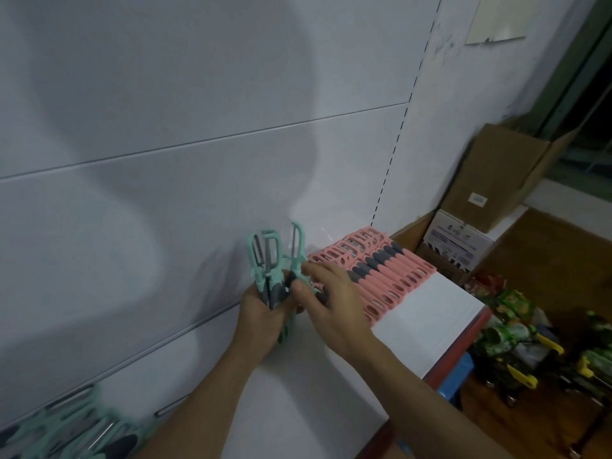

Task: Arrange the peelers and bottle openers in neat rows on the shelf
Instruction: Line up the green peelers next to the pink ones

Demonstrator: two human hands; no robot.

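Note:
A row of pink peelers (381,276) with grey grips lies side by side on the white shelf (427,326), at its far right end. My left hand (261,319) grips a bunch of mint-green peelers (268,260), held upright above the shelf near the back panel. My right hand (331,303) pinches one mint peeler (296,250) at the right side of that bunch, just left of the pink row. More mint peelers (73,432) lie in a loose heap at the bottom left, blurred.
The white back panel (198,127) rises behind the shelf. Cardboard boxes (496,180) stand beyond the shelf's right end. Toy trucks and green packets (516,346) lie on the brown floor below right. The shelf has a red front edge (463,346).

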